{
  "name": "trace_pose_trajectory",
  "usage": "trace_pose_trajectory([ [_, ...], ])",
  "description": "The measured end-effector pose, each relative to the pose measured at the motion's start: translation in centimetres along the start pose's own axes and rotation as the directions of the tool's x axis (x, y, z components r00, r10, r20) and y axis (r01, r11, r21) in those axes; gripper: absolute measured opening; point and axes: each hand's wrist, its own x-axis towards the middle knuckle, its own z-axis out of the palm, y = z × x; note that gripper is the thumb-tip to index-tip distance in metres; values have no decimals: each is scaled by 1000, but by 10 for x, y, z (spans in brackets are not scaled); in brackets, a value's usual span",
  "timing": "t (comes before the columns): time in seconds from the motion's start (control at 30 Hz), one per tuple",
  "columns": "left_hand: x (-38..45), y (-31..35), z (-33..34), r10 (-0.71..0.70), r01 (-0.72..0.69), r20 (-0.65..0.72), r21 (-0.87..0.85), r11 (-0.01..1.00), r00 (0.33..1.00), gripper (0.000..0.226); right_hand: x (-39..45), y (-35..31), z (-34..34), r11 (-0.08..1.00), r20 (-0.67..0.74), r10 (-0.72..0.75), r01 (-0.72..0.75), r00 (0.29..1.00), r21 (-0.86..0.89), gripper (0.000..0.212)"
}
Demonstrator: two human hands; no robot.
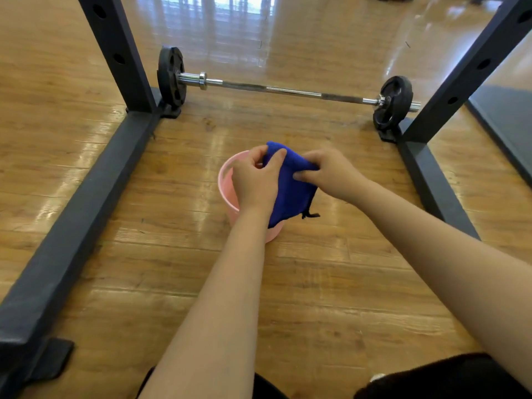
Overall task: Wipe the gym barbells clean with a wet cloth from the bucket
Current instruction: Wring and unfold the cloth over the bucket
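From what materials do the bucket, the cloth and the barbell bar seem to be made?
The bucket looks like pink plastic: smooth, thin rim, even colour. The cloth, held by both hands, seems a soft blue terry or microfibre fabric, as it folds and hangs limp. The barbell bar appears to be metal, probably chromed steel: bright reflections at the sleeves, with duller, darker patches along the shaft.

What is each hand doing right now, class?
Left hand: closed, pinching the blue terry cloth above the pink plastic bucket.
Right hand: closed, gripping the same cloth.
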Motion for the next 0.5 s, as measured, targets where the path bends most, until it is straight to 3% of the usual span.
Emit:
trace_pose_trajectory([
  [0.1, 10, -18, -3, 21, -43, 129, 169, 985, 991, 54, 6, 13, 2, 892, -49, 65, -36, 997, 451, 7],
  [0.2, 17, -39, -12, -59, 32, 163, 168, 985, 985, 64, 14, 27, 14, 686, 71, 84, -109, 994, 719, 18],
  [0.27, 21, -54, -19, -134, 112, 162, 134, 985, 978, 65, 17, 35, 29, 588, 218, 60, -211, 974, 781, 31],
  [0.33, 21, -72, -25, -211, 183, 187, 155, 971, 959, 69, 22, 44, 48, 570, 266, 105, -277, 958, 773, 40],
  [0.5, 21, -105, -23, -373, 245, 266, 411, 878, 889, 83, 37, 70, 84, 699, 120, 296, -301, 948, 649, 37],
])
